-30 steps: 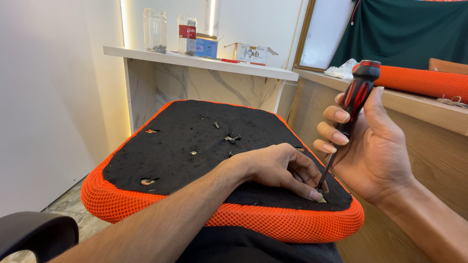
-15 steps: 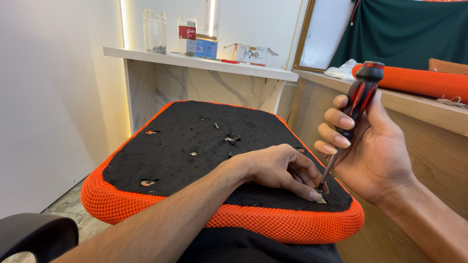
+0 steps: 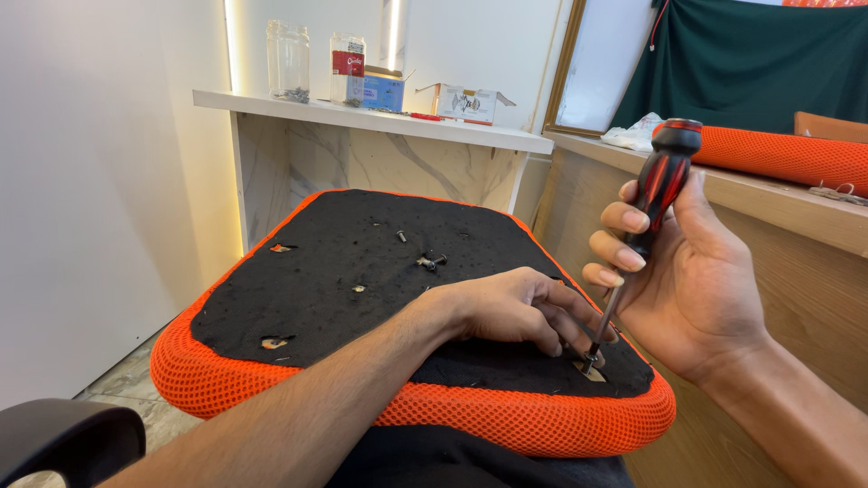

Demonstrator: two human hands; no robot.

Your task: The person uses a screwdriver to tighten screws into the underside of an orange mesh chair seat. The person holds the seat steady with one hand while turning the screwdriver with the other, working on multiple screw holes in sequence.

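Observation:
An upturned chair seat point(image 3: 362, 262) lies before me, black fabric underneath with an orange mesh rim. My right hand point(image 3: 696, 280) grips a screwdriver point(image 3: 655, 194) with a red and black handle, held upright, its tip down in a hole near the seat's front right corner. My left hand point(image 3: 520, 312) rests on the black fabric, fingertips pinched around the shaft's tip at that hole. Loose screws point(image 3: 431, 262) lie near the middle of the seat. Other open holes point(image 3: 276, 342) show along the left side.
A white marble-look shelf point(image 3: 380, 116) at the back holds glass jars, a small box and cartons. A wooden counter point(image 3: 796, 194) on the right carries another orange mesh cushion point(image 3: 782, 154). A black chair part point(image 3: 63, 438) sits at bottom left.
The screwdriver handle has shifted slightly in my right hand's fingers, as in turning. My left hand stays pinched at the tip.

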